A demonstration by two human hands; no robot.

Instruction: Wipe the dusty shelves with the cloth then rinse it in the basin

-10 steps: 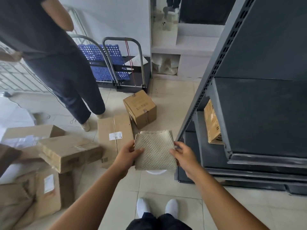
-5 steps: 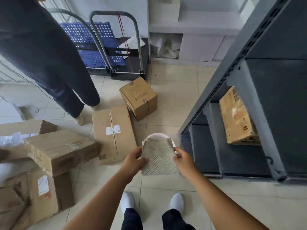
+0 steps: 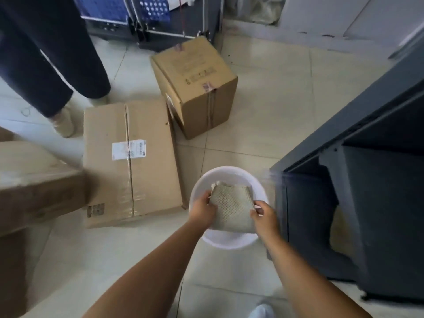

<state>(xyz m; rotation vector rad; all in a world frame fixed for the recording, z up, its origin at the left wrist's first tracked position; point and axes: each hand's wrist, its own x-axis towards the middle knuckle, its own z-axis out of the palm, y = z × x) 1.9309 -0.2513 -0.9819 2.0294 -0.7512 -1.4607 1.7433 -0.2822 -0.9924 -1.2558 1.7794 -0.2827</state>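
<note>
A folded beige cloth with a dotted weave is held over a white round basin that stands on the tiled floor. My left hand grips the cloth's left edge and my right hand grips its right edge. The cloth hangs inside the basin's rim; whether it touches the bottom is hidden. The dark grey metal shelves stand immediately to the right of the basin.
A long flat cardboard box lies left of the basin, a taller box behind it, more boxes at far left. A person's dark trouser legs stand at upper left. A trolley stands at the back.
I have bent down, and both hands have lowered the cloth from chest height into the basin. The view tilted downwards, so the basin is nearer.
</note>
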